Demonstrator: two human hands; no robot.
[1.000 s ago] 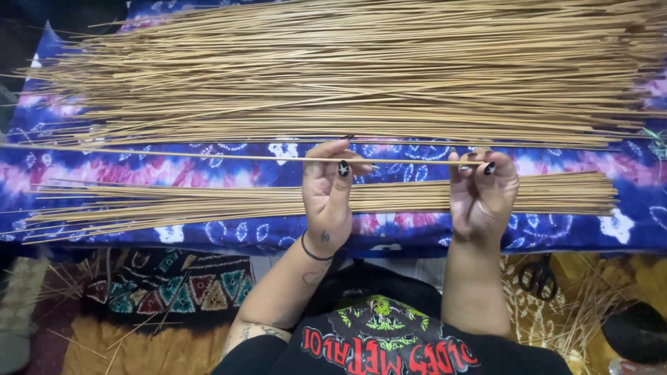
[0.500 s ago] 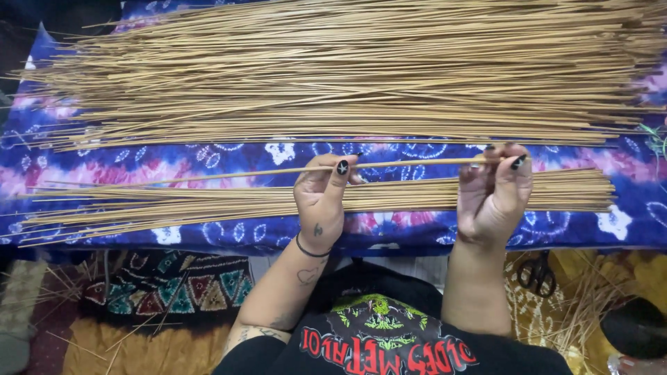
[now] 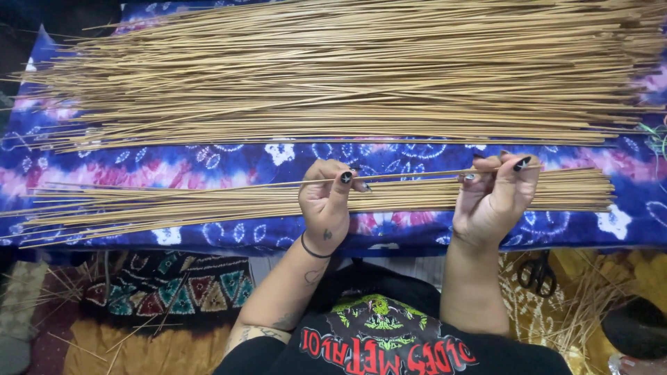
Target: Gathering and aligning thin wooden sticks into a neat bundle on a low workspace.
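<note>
Both hands pinch one long thin tan stick (image 3: 410, 173) that lies nearly level just above a small flat bundle of similar sticks (image 3: 208, 202). My left hand (image 3: 328, 203) grips it near its middle with thumb and fingers. My right hand (image 3: 495, 196) holds its right end between thumb and fingertips. The stick's left part reaches out over the small bundle. A much larger pile of the same sticks (image 3: 347, 69) is spread across the far side of the blue and purple tie-dye cloth (image 3: 208, 163).
Black scissors (image 3: 537, 272) lie on the floor at the lower right among loose stick offcuts (image 3: 590, 305). A patterned cloth (image 3: 174, 285) covers the floor at the lower left. A dark round object (image 3: 636, 330) sits at the far lower right.
Both hands have brought the single stick down and toward me, from the bare cloth between the piles to just over the small bundle. My right hand shifted slightly right.
</note>
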